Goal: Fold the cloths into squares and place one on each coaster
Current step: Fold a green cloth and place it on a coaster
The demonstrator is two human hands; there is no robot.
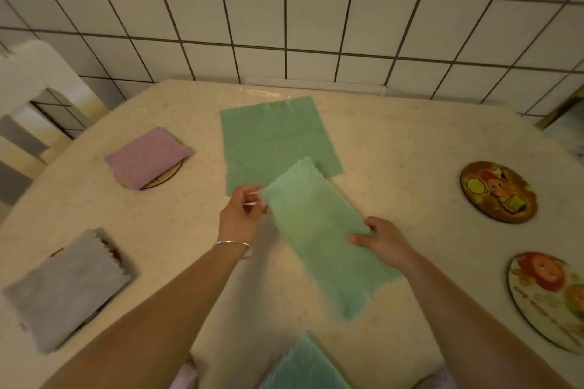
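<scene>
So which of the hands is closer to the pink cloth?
Left. The left hand is just right of the pink cloth, pinching the light green cloth; the right hand grips its opposite edge, farther away.

A speckled cream tabletop (395, 148) is set against a white tiled wall with dark grout (284, 16); a white plastic chair (34, 88) is seen at the left.
</scene>
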